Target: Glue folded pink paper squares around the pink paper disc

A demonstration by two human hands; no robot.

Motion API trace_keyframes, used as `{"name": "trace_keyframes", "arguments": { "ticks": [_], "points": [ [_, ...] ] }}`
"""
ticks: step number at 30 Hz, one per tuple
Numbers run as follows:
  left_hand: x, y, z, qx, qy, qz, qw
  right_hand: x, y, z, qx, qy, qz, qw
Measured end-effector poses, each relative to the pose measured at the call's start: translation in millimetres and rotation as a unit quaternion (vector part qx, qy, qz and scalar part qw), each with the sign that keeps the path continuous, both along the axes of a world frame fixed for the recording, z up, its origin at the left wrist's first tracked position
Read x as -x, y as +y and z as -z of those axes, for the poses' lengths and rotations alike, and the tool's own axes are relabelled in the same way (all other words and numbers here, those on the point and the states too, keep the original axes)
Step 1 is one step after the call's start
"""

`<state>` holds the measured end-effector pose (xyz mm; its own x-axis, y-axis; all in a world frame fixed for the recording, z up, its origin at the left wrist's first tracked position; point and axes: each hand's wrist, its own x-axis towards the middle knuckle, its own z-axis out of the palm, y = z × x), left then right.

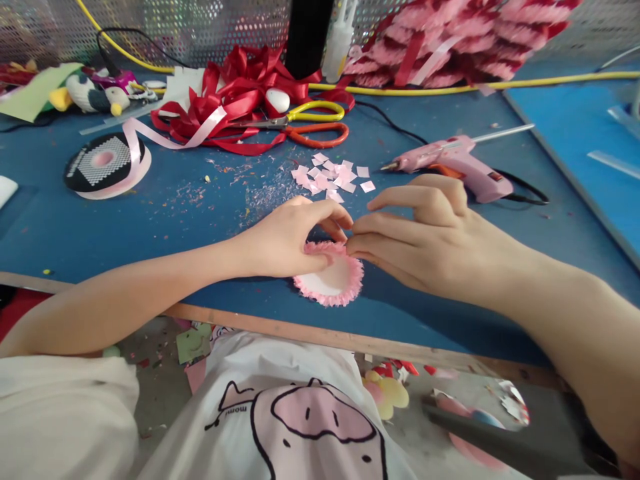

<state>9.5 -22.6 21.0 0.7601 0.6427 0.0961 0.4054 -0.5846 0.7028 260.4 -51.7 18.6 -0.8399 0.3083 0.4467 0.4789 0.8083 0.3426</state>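
A round white disc (327,282) with a fluffy pink trim (353,283) around its rim is near the table's front edge. My left hand (287,237) grips its left and far side, the thumb lying over the white face. My right hand (425,233) is at the disc's far right rim, its fingertips pressed together at the trim; whatever they pinch is hidden. Just beyond my hands lies a loose pile of small pink ribbon squares (333,177). A pink glue gun (463,160) rests on its side behind my right hand.
Scissors (310,123) with yellow and orange handles lie on tangled red ribbon (240,87). A ribbon spool (107,163) is at the left. Pink fluffy strips (465,40) are heaped at the back right. A yellow cable (430,91) crosses the back of the blue table (200,207).
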Motion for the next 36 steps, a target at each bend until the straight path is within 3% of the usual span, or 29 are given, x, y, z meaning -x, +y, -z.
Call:
{"name": "trace_keyframes", "arguments": {
  "ticks": [21,36],
  "points": [
    [0.9,2.7,4.5,0.005,-0.021,0.018,1.0,-10.4,3.9,-11.2,0.049,0.0,-0.035,0.998],
    [0.8,1.5,1.4,0.005,-0.007,0.012,1.0,-8.1,6.2,-2.1,0.085,0.028,-0.026,0.996]
  ]
}}
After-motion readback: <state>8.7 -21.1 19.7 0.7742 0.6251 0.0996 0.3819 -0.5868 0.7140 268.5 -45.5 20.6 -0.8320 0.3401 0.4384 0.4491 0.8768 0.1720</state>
